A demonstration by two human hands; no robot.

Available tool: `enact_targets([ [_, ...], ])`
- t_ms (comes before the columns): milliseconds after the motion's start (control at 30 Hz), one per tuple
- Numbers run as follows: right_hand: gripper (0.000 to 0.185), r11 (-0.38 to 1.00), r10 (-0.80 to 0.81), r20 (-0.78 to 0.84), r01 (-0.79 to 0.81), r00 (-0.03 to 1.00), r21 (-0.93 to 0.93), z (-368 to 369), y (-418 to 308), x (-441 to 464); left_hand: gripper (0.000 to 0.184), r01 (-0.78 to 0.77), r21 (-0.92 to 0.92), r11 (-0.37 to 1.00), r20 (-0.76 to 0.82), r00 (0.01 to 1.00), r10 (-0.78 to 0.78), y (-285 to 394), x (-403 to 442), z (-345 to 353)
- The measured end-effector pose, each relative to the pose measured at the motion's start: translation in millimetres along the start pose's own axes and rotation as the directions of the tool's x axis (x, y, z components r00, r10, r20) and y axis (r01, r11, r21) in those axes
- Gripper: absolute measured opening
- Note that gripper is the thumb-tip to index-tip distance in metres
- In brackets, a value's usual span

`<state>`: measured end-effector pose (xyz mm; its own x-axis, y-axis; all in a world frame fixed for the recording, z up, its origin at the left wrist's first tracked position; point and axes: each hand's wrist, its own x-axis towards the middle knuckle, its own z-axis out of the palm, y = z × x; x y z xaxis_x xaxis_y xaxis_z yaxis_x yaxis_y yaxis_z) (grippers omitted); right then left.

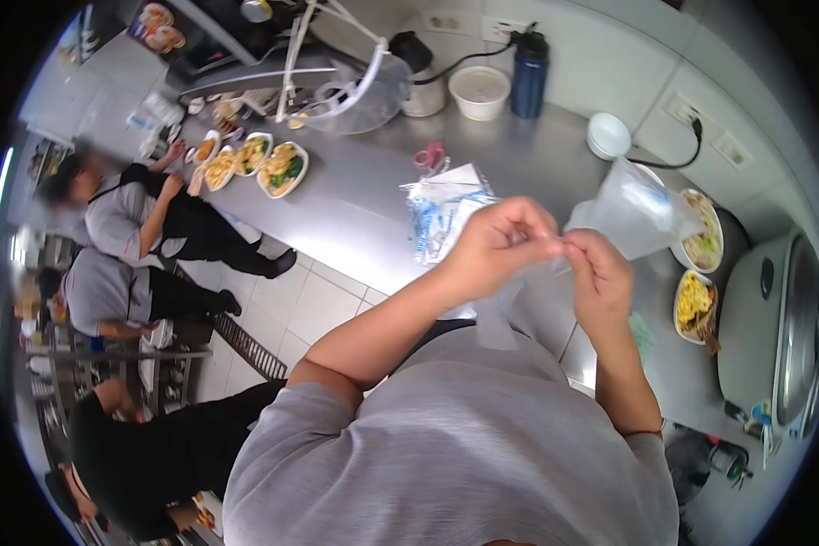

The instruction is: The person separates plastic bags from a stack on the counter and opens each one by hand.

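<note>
My left hand [505,244] and my right hand [601,278] meet in front of my chest, fingertips pinched together. Both grip a translucent plastic bag [635,214], whose body bulges out beyond my right hand, while a thin strip of it hangs down before my shirt. What exactly the fingertips pinch is partly hidden by the fingers. Just past my left hand, white and blue printed packets [446,207] lie on the steel counter [355,196], with pink-handled scissors [430,155] beside them.
Several bowls of food [284,171] stand at the counter's left. A lidded tub [480,93], blue bottle [530,73] and white bowls [609,136] line the wall. At right are a food dish [695,308] and a large cooker [763,318]. Co-workers [123,214] stand at left.
</note>
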<state>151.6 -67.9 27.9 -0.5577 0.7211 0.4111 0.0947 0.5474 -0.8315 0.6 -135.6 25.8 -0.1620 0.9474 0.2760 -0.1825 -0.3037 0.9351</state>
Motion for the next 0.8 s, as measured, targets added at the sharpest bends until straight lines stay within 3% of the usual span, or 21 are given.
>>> enact_targets([
  [33,0.004,0.999,-0.023,-0.033,0.022,0.999,-0.03,1,-1,2,0.008,0.033,-0.163,0.986,0.025,0.999,-0.029,5,1,3],
  [133,0.006,0.957,-0.276,-0.079,0.267,0.958,-0.113,-6,-4,14,0.006,0.214,0.051,0.975,0.015,0.976,-0.215,24,3,2],
  [233,0.006,0.939,-0.338,-0.137,0.323,0.931,-0.121,-12,-2,13,0.006,0.103,0.28,0.955,0.065,0.99,-0.126,18,7,3],
  [333,0.013,0.944,-0.307,-0.041,0.299,0.951,-0.138,-30,-1,11,0.012,0.021,0.494,0.869,0.18,0.976,-0.126,26,13,2],
  [400,0.02,0.91,-0.365,0.074,0.372,0.928,-0.183,-35,-16,18,0.018,-0.012,0.565,0.825,0.228,0.963,-0.142,32,19,2],
  [433,0.023,0.889,-0.388,0.13,0.408,0.912,-0.208,-37,-21,20,0.017,0.014,0.478,0.878,0.23,0.963,-0.141,28,22,3],
  [533,0.034,0.961,-0.246,0.086,0.255,0.965,-0.107,-47,-19,19,0.015,0.093,0.157,0.983,0.221,0.967,-0.127,21,31,4],
  [567,0.035,0.96,-0.281,0.073,0.281,0.957,0.011,-53,-15,19,0.014,0.123,0.014,0.992,0.211,0.97,-0.124,22,32,5],
  [600,0.035,0.949,-0.301,0.048,0.294,0.952,0.109,-62,-10,20,0.013,0.163,-0.142,0.976,0.22,0.967,-0.129,23,34,9],
  [667,0.034,0.902,-0.271,-0.018,0.261,0.962,0.344,-78,-10,16,0.011,0.328,-0.276,0.904,0.294,0.924,-0.245,32,37,8],
  [733,0.031,0.8,-0.249,0.026,0.19,0.968,0.569,-90,-2,17,0.014,0.441,-0.401,0.803,0.341,0.885,-0.315,21,43,3],
  [767,0.03,0.719,-0.255,0.039,0.163,0.966,0.675,-97,4,11,0.015,0.507,-0.41,0.758,0.436,0.839,-0.326,15,46,-1],
  [800,0.029,0.667,-0.125,0.11,0.002,0.986,0.745,-107,9,0,0.015,0.566,-0.408,0.717,0.519,0.789,-0.328,9,50,-2],
])
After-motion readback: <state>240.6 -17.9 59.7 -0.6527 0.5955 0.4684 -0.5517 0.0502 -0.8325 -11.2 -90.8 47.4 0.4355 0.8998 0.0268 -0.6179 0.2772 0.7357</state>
